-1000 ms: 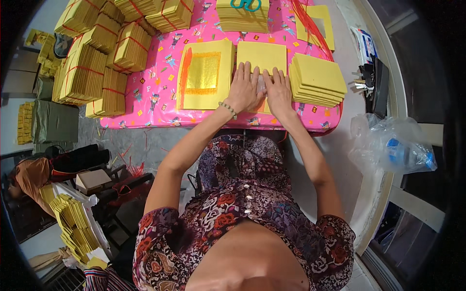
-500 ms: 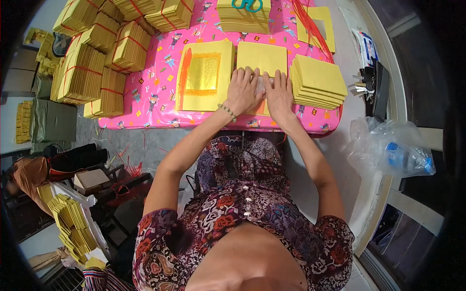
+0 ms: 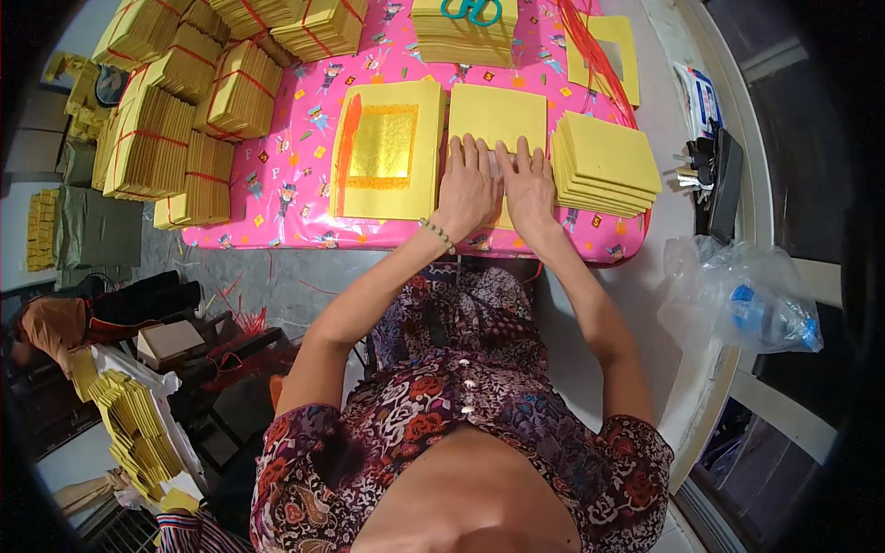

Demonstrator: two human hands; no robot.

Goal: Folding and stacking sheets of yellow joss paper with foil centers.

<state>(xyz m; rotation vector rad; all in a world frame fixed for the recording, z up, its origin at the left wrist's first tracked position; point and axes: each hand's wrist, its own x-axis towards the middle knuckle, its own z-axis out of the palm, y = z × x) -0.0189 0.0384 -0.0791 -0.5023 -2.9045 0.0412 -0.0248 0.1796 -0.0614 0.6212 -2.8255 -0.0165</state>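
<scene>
My left hand and my right hand lie side by side, flat, on a yellow paper sheet whose far part shows beyond my fingertips. Both hands have their fingers stretched forward; neither grips anything. Between them a pale, shiny patch shows, too covered to make out. Left of my left hand lies a stack of yellow paper with a gold foil square and orange edging on top. Close to my right hand stands a pile of folded yellow paper, its layers slightly fanned toward me.
Red-tied yellow paper bundles crowd the pink patterned table's left side. Teal-handled scissors rest on a tall paper stack. Red strings lie at the far right. A plastic bag with a bottle sits right.
Both hands have slid slightly toward me over the yellow sheet, fingers still flat. More of the sheet's far part shows. The orange strip seen between the hands is now covered.
</scene>
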